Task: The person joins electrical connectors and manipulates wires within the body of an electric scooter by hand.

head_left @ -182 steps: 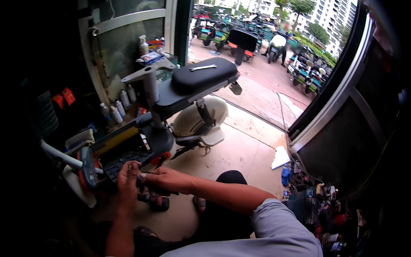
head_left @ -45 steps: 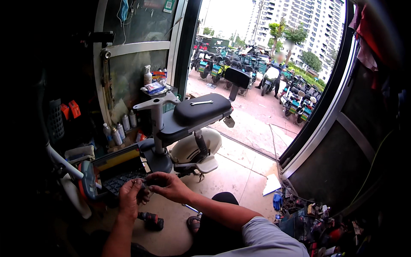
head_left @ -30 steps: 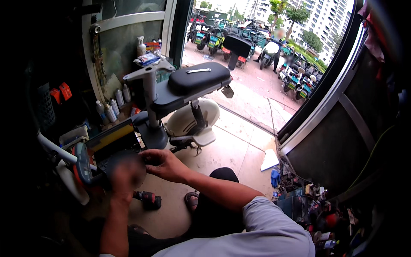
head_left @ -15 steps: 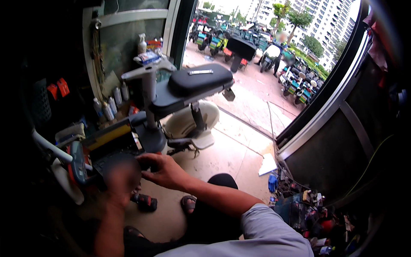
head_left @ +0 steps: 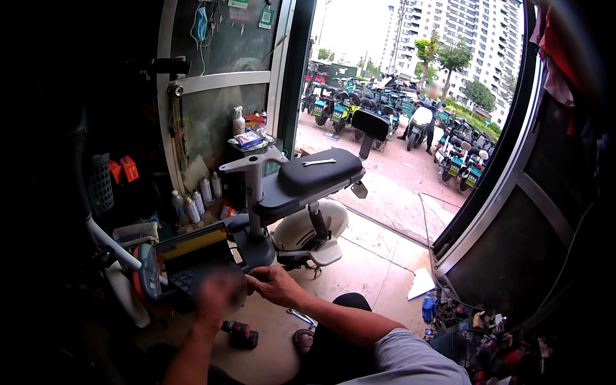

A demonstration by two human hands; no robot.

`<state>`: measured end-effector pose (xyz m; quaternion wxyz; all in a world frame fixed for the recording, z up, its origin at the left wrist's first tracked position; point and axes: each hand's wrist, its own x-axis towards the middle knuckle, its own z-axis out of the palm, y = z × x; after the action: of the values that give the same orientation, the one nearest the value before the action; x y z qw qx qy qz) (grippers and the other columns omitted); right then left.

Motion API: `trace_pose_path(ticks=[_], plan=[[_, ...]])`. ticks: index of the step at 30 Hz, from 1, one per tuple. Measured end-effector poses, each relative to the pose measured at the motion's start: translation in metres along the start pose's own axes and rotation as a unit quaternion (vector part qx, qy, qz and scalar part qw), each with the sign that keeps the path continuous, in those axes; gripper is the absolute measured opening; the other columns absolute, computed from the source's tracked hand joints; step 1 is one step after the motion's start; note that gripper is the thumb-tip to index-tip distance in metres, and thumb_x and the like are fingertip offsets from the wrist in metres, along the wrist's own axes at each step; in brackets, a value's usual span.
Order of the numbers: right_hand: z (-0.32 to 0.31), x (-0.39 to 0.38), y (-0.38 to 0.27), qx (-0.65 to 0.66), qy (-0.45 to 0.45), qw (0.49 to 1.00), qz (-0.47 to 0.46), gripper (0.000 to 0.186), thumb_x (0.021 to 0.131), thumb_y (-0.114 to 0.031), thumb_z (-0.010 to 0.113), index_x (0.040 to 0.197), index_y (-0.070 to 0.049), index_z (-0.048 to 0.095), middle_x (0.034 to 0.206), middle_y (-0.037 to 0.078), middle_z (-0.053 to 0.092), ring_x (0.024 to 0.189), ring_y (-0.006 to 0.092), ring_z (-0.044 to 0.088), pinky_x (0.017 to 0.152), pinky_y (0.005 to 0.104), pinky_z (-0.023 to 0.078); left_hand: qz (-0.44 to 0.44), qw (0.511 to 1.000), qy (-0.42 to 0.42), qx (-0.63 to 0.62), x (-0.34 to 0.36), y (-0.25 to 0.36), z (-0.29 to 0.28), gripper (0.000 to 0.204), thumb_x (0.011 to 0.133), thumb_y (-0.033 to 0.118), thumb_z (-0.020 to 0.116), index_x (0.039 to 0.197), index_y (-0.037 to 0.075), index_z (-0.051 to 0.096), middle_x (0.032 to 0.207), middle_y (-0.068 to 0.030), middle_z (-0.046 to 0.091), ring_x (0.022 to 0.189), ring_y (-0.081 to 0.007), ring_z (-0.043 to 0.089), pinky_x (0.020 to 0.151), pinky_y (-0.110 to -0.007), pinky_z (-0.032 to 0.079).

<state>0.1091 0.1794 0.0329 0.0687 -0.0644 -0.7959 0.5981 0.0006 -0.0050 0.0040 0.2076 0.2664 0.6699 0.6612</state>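
Observation:
A scooter with a black seat (head_left: 321, 170) stands before me, its dark footboard area (head_left: 183, 277) low on the left. Over that area my left hand (head_left: 217, 296) is heavily blurred, so its fingers and anything in them cannot be made out. Close beside it, my right hand (head_left: 274, 286) has its thumb and fingers pinched together; whatever they hold, if anything, is too small to tell. A red and black power tool (head_left: 241, 335) lies on the floor below the hands. On the seat rests a silver wrench (head_left: 319, 162).
Two wrenches (head_left: 301, 317) lie on the floor by my sandalled foot (head_left: 303, 340). Spray cans (head_left: 205, 191) and bottles stand behind the scooter. At right are a blue glove (head_left: 428, 308) and a heap of parts (head_left: 484, 337). Parked scooters (head_left: 359, 106) and a person (head_left: 430, 109) are outside.
The view has shifted, so the scooter and both hands sit lower and further right in the picture. My hands stay close together by the footboard. The floor wrenches have come into view.

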Motion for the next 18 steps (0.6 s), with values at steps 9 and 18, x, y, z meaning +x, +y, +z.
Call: trace_pose_path(ticks=[9,18], plan=[[0.003,-0.002,-0.011,0.158,-0.04,0.978,0.134,0.05,0.107,-0.054,0.057,0.092,-0.009,0.071,0.068,-0.003,0.059,0.055,0.0058,0.05,0.047,0.0235,0.037,0.088,0.994,0.017,0.069,-0.006,0.007,-0.001,0.021,0.095,0.018,0.072,0.113,0.007,0.071,0.105,-0.0066,0.07,0.093,-0.0188,0.068,0.084,-0.035,0.056],[0.002,0.001,-0.003,0.172,-0.083,0.97,0.148,0.059,0.104,-0.066,0.054,0.089,-0.011,0.067,0.065,-0.004,0.054,0.052,0.0064,0.047,0.044,0.0241,0.033,0.176,0.976,0.005,0.127,-0.009,0.016,-0.003,0.018,0.094,0.016,0.071,0.109,0.006,0.072,0.106,-0.0075,0.07,0.095,-0.02,0.068,0.087,-0.036,0.055]])
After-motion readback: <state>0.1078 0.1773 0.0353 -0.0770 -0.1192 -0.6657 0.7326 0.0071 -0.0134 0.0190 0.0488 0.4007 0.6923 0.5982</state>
